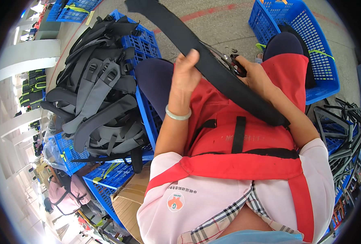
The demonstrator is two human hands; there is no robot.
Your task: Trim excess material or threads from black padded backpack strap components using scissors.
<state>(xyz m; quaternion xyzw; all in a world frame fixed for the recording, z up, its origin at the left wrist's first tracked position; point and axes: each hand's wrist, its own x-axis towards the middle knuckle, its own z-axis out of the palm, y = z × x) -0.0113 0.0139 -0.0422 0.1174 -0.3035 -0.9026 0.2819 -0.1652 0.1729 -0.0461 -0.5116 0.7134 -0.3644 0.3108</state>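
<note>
A long black padded strap (pixel 225 73) runs diagonally in front of me, from the top of the view down to my red apron. My left hand (pixel 186 71) grips it around its upper middle, thumb up along the edge. In my right hand (pixel 257 77) is a pair of black-handled scissors (pixel 239 68), held beside the strap's right edge. Their blades look thin and lie close along the strap; whether they touch it I cannot tell. The strap's lower end rests on the apron (pixel 229 134) over my lap.
On my left, a blue crate (pixel 144 49) is heaped with grey and black padded straps (pixel 95 89). Another blue crate (pixel 325 77) stands at far right, beside my knee. Below it lies a pile of thin dark straps (pixel 343 126). A cardboard box (pixel 127 203) sits at lower left.
</note>
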